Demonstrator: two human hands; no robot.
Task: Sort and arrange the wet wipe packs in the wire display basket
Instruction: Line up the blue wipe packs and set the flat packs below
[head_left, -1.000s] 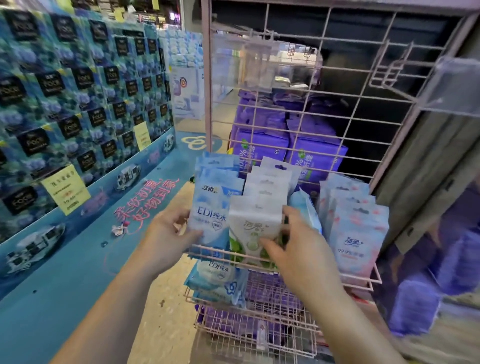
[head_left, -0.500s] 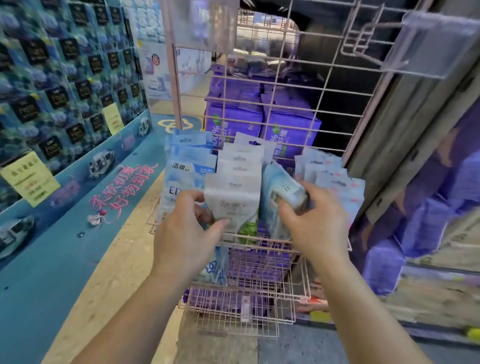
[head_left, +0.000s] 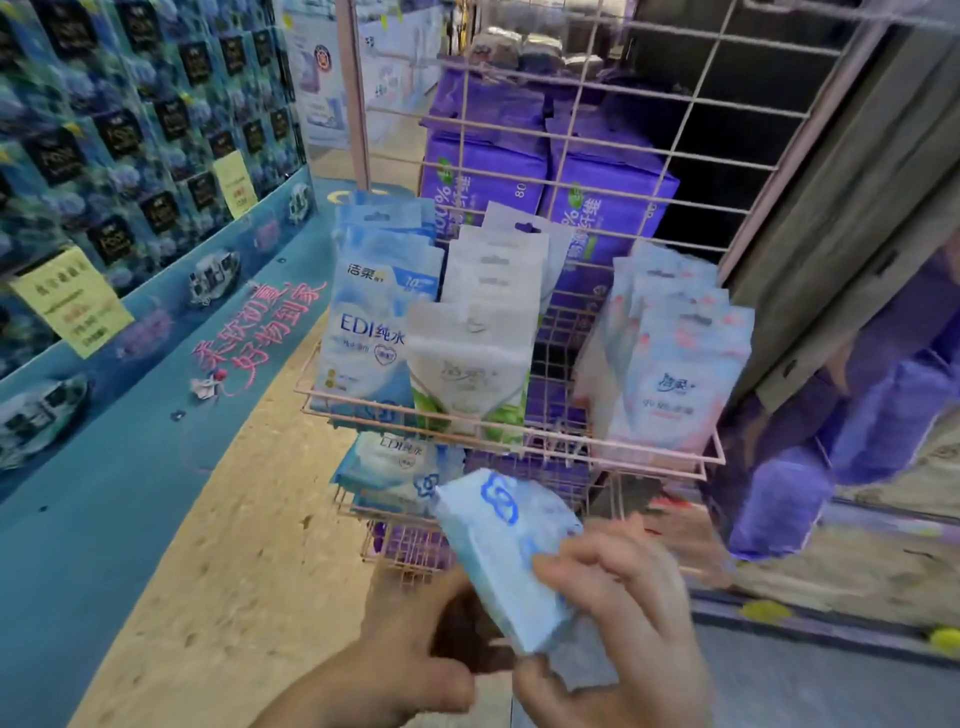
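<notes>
Head view, near field: the right hand (head_left: 613, 618) sits at 5 o'clock, fingers curled over the lower edge of a light-blue wipe pack (head_left: 511, 556), thumb beneath it. The pack is gripped firmly and tilts with its printed top corner toward 11 o'clock. The left hand (head_left: 410, 660) sits at 6 o'clock, just beside the right, palm partly turned up below the pack; motion blur prevents confirming whether it touches the pack, so its grip cannot be told.

Middle field: the pink wire basket (head_left: 519, 447) occupies the centre of the frame. Three upright rows stand in it. At 10 o'clock of the basket, blue EDI packs (head_left: 371, 332). At centre, white-and-green packs (head_left: 470, 374). At 3 o'clock, pink-and-blue packs (head_left: 670, 384). A gap of bare wire lies between the centre and right rows. Directly below the basket, a lower wire tier (head_left: 395, 551) carries further blue packs (head_left: 395, 470).

Far field: a pink wire grid panel (head_left: 675, 156) rises behind the basket, with purple boxes (head_left: 483, 171) stacked behind it. At 9 o'clock, a blue display wall (head_left: 130, 130) bears yellow price tags (head_left: 70, 301). The floor (head_left: 234, 571) is speckled beige.
</notes>
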